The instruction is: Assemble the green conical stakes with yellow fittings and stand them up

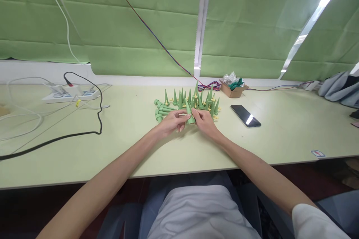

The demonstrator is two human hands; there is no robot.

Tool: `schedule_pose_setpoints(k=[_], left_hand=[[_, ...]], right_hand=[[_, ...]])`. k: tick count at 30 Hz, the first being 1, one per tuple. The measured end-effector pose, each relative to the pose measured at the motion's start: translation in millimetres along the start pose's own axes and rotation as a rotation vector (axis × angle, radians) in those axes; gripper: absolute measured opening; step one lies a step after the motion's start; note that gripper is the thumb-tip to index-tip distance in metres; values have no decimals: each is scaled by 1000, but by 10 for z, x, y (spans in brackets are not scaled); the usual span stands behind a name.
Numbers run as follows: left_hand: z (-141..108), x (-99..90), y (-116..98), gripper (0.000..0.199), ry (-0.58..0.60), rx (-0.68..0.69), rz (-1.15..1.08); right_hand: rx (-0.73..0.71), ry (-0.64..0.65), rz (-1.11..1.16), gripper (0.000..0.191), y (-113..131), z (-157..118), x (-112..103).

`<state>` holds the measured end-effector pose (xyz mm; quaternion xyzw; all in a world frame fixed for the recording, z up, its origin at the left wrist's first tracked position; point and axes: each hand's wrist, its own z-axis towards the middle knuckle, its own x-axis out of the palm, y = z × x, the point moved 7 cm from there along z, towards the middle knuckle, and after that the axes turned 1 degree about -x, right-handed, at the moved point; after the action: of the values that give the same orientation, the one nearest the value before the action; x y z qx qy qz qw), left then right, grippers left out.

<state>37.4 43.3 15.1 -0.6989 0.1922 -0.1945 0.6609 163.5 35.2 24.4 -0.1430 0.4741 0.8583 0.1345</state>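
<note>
A green plant watering spike, a tapered cone with a wide collar, is held above the table between both hands, its tip pointing up and away. My left hand grips the spike from the left with thumb and fingers. From the right, my right hand pinches it near the middle; whatever lies under those fingertips is hidden. Just behind the hands, several similar spikes stand upright, many with small yellow valves. A few more spikes lie on their sides by my left hand.
On the pale table, a black phone lies to the right. A small cardboard box with plastic wrap and green material stands behind it. Coiled wires are near the wall. A power strip and loose cables occupy the left.
</note>
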Motion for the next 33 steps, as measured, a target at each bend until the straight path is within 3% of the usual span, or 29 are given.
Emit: schedule_pose_setpoints(k=[6, 10, 22, 33], left_hand=[[32, -137, -52, 47, -155, 72, 99], [24, -177, -73, 43, -191, 108, 182], [46, -123, 8, 49, -85, 125, 229], [62, -131, 55, 48, -34, 114, 175]], right_hand=[[-46, 12, -2, 53, 61, 17, 23], [-69, 12, -47, 54, 99, 1, 46], [-107, -20, -187, 47, 69, -68, 93], [-146, 43, -301, 42, 147, -103, 126]])
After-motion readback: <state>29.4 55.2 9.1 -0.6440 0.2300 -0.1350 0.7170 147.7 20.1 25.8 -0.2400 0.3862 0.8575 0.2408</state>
